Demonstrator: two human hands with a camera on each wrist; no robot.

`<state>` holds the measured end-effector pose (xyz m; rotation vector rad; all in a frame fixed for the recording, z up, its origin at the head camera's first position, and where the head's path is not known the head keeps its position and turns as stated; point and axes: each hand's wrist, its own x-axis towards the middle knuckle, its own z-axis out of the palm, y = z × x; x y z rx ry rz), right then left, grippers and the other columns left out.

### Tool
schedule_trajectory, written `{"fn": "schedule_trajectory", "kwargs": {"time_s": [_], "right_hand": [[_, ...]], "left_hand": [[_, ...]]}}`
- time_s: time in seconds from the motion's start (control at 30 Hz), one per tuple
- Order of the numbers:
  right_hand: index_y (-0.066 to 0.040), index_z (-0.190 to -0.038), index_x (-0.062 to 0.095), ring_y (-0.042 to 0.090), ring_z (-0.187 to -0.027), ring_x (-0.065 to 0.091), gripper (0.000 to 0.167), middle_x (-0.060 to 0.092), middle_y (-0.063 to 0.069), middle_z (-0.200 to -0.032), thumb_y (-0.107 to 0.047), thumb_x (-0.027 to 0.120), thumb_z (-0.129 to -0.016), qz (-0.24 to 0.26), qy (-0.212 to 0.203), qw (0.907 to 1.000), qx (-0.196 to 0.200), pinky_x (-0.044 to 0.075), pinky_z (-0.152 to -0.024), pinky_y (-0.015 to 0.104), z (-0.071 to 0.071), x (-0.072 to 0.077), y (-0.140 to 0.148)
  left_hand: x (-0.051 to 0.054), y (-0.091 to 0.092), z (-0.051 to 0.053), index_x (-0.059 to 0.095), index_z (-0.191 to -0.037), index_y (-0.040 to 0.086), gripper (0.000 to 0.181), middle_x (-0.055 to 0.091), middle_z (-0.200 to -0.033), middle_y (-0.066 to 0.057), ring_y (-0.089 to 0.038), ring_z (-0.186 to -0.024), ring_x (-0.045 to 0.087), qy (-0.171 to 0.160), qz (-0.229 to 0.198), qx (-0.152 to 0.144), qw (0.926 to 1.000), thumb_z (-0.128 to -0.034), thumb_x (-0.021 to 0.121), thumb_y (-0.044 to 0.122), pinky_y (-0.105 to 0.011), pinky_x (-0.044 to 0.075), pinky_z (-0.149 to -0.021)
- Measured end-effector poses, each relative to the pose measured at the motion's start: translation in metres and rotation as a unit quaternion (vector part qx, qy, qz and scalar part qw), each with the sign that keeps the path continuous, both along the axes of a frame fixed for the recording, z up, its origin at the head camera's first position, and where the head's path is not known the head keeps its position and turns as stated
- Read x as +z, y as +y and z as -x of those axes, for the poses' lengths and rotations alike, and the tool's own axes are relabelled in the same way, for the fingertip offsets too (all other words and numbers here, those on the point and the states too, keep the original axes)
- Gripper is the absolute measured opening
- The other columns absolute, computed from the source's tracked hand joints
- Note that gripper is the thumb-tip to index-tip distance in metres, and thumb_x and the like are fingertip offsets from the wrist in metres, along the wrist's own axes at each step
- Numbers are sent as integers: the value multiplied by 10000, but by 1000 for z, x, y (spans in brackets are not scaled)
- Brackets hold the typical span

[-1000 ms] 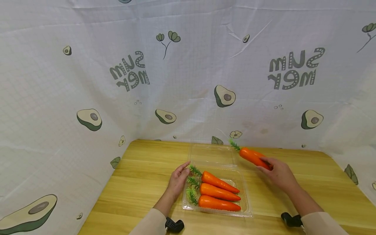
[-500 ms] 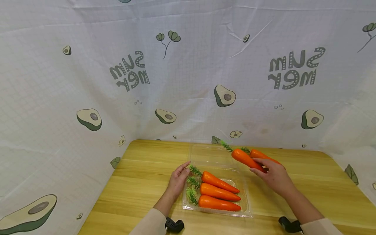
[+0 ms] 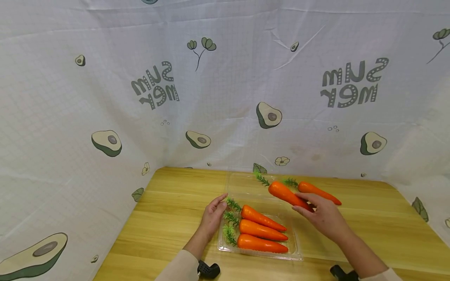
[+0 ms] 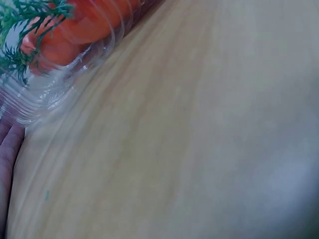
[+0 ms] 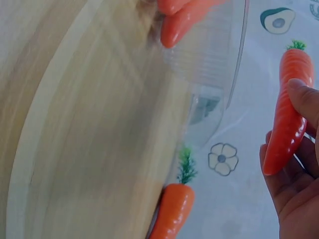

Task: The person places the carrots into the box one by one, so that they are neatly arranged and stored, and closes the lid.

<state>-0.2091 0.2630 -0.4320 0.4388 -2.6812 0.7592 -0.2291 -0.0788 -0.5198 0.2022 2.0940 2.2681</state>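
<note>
As our pinching right hand (image 3: 325,216) brings a carrot (image 3: 284,192) nearer the box (image 3: 294,253) our left hand (image 3: 212,214) touches (grip unclear), filling likely advances.

From my head, one camera looks forward and down across the yellow wood-grained worktop (image 3: 168,214) to its far corners. My left wrist's hangs close over the wood, cropping the clear rectangular plastic box (image 4: 55,92); my right wrist's, turned sideways, faces the worktop's far edge. Each shares that box with the head's.
</note>
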Motion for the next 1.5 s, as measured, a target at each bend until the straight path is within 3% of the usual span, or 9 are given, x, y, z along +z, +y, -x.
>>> {"fn": "schedule_trajectory", "kwargs": {"time_s": [0.17,0.3,0.6,0.9,1.07,1.2,1.3,1.37,1.5], "right_hand": [[-69,-1147,757,50,-772,608,426,761,28,-989,-141,896,-751,-82,585,9980,217,563,-636,222,-6,0,-8],[-91,-1133,764,2,-756,576,408,770,8,-989,-148,896,-752,-25,542,9980,311,542,-617,215,-13,2,-15],[-160,-1119,772,43,-810,637,405,772,-28,-1029,-168,907,-737,-8,642,9962,583,559,-631,214,-27,2,-31],[-184,-1114,782,112,-904,729,427,781,-76,-1031,-190,920,-711,-28,834,9914,1007,619,-742,294,-37,-7,-44],[-200,-1111,781,96,-919,726,425,778,-91,-1034,-190,920,-709,69,823,9889,1235,622,-762,293,-41,-14,-51],[-195,-1112,783,116,-937,737,410,783,-80,-1049,-219,913,-724,-6,737,9877,1376,627,-777,314,-44,-17,-56],[-185,-1110,785,143,-943,741,386,786,-68,-1050,-262,899,-749,-146,654,9872,1447,629,-793,355,-45,-19,-58],[-186,-1113,785,150,-943,737,373,785,-66,-1051,-289,885,-769,-222,578,9872,1467,628,-797,369,-46,-20,-59],[-193,-1119,781,134,-930,724,364,779,-69,-1043,-312,872,-788,-277,540,9867,1506,624,-791,357,-48,-23,-61]], "left_hand": [[0,-1,-1,474,-1495,-7,467,687,-1122,-249,-127,-1036,645,-9,19,3,10000,-1072,506,189,-278,458,-1061],[-1,-1,-1,475,-1495,-9,469,690,-1105,-241,-107,-1025,641,-9,-26,-19,10000,-1072,509,190,-271,454,-1062],[-4,-3,0,453,-1505,-21,498,701,-1023,43,-40,-993,638,0,-123,-129,9998,-1076,508,226,-181,459,-1016],[-2,-2,1,482,-1496,6,478,710,-1012,-41,-55,-980,638,-33,-66,4,10000,-1066,526,211,-187,467,-997],[-1,-1,2,510,-1493,55,462,468,-749,76,-14,-711,474,-197,90,126,9997,-1038,510,134,-172,440,-758],[-1,0,2,530,-1486,83,482,691,-999,-86,20,-727,504,-261,141,199,9994,-1004,508,89,-151,450,-697],[-1,0,2,514,-1491,64,463,647,-1366,-168,10,-941,598,-248,68,150,9996,-1037,535,149,-148,500,-819],[-1,0,2,499,-1496,44,471,677,-1278,-197,-20,-976,618,-233,-42,84,9997,-1052,547,194,-163,517,-845],[-2,-2,1,460,-1507,2,494,701,-1073,-92,-46,-938,631,-167,-218,-66,9996,-1064,536,206,-182,526,-846]]}}
